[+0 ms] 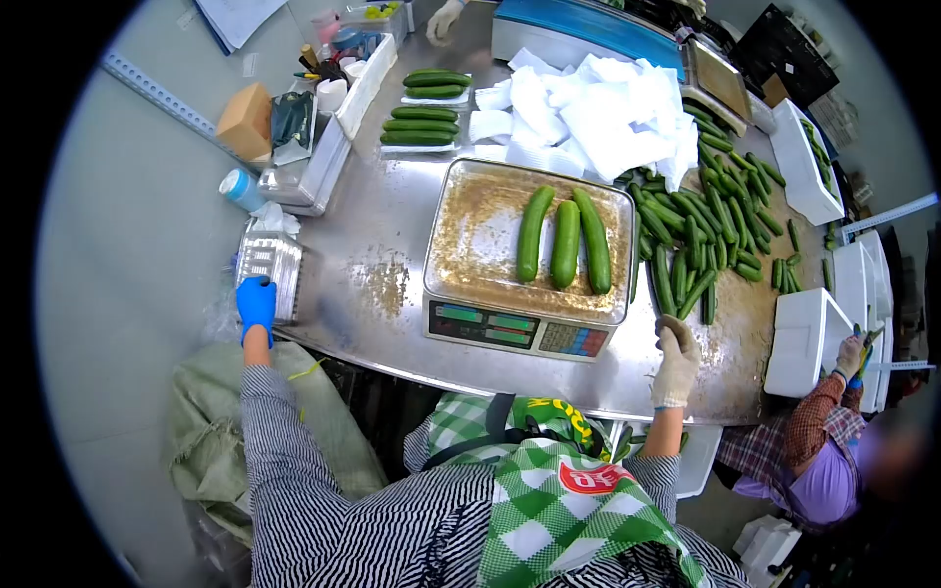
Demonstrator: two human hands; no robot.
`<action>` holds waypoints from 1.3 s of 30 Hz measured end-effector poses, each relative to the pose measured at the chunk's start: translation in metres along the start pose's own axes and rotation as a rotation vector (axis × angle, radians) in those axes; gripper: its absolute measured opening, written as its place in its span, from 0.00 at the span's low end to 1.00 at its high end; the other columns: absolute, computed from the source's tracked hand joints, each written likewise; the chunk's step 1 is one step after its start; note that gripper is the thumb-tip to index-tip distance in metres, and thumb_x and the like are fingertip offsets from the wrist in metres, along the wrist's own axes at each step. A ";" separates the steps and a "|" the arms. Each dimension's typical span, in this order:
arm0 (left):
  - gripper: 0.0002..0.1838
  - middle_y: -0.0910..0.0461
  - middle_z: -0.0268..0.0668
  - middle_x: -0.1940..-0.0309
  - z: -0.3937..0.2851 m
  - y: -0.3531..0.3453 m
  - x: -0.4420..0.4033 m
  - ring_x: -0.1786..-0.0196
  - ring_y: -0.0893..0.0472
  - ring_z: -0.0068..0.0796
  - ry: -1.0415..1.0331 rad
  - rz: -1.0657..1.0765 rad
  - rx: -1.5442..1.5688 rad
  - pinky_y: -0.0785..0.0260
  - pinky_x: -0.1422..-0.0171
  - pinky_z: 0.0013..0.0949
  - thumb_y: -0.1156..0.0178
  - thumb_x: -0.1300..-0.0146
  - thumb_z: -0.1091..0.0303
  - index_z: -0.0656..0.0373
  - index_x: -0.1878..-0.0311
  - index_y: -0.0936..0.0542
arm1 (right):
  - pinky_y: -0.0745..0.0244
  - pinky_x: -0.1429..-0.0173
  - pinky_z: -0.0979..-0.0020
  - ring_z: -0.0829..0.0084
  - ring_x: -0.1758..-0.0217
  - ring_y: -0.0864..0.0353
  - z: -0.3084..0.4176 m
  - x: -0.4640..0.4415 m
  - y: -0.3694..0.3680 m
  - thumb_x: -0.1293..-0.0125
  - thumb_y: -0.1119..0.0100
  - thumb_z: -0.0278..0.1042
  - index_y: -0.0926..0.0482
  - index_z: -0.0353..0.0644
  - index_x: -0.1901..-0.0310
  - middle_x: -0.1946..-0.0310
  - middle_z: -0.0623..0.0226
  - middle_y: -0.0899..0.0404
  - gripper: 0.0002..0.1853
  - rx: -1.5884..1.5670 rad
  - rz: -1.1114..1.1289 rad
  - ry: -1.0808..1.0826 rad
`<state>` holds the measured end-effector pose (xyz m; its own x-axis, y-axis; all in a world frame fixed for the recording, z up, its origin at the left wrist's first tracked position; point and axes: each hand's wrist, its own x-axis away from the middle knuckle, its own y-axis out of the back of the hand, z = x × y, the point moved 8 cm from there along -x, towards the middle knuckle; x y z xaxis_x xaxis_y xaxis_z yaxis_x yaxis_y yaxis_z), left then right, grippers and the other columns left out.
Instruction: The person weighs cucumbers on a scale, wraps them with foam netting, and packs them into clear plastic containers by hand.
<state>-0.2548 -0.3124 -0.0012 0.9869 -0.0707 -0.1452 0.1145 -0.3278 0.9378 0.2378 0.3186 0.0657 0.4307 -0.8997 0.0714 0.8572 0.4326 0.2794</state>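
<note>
Weighing seems under way: three cucumbers (566,245) lie on the scale (475,235) near the desk's (392,201) front edge. The left hand (257,304) touches the trays (281,263) at the left edge, grip unclear; the right hand (676,365), half-open, looks empty. The next move probably calls for freeing one tray.

Cucumbers (566,245) are green, the apron (529,534) checked green and white, the sleeves (270,416) striped.
</note>
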 end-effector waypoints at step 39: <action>0.21 0.18 0.47 0.64 -0.265 0.049 0.141 0.65 0.28 0.33 -0.047 -0.203 0.337 0.29 0.53 0.38 0.49 0.23 0.60 0.76 0.54 0.22 | 0.33 0.28 0.60 0.43 0.35 0.27 -0.048 -0.136 0.028 0.37 0.38 0.40 0.50 0.29 0.25 0.32 0.38 0.36 0.45 0.509 0.032 0.049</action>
<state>-0.0798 -0.0886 0.1077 0.9407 -0.0130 -0.3389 0.2555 -0.6301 0.7333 0.2170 0.4557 0.0174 0.4778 -0.8773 0.0464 0.6024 0.3656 0.7095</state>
